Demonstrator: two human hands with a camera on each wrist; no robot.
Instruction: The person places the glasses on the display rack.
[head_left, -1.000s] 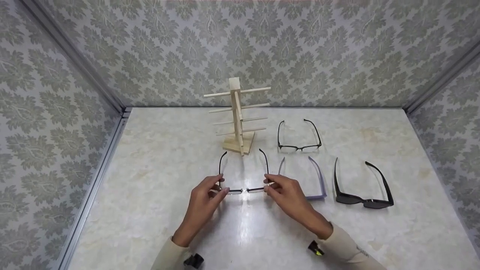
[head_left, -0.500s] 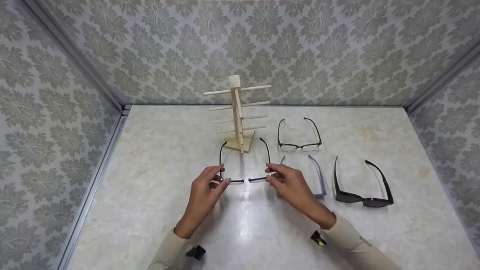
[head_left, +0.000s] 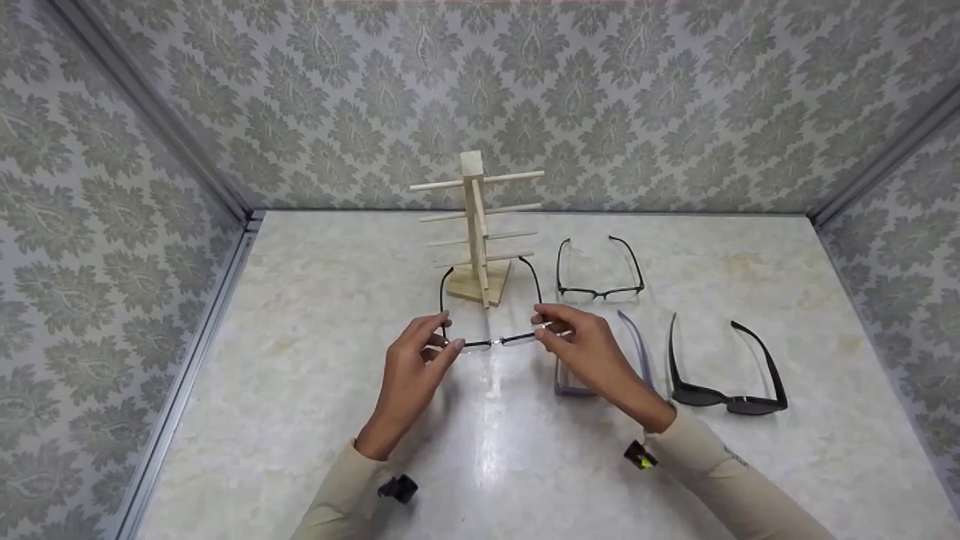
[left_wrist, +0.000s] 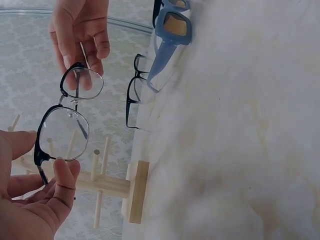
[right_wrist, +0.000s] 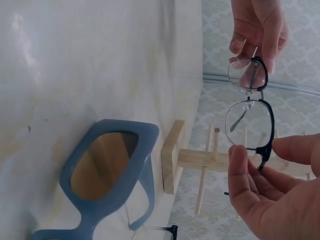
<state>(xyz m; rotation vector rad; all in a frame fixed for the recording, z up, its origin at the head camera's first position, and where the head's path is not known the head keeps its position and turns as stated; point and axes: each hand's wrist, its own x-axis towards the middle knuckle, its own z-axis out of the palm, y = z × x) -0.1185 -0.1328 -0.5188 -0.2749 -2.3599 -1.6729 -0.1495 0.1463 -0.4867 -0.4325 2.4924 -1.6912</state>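
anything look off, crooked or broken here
Nothing stands out. The wooden stand is upright, the held glasses, between left hand and right hand, look intact, and the black sunglasses, blue sunglasses and far glasses on the table show no damage. No spill is visible.

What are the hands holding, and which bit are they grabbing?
Browline eyeglasses. The left hand and right hand each pinch one outer corner of the frame, near the hinge.
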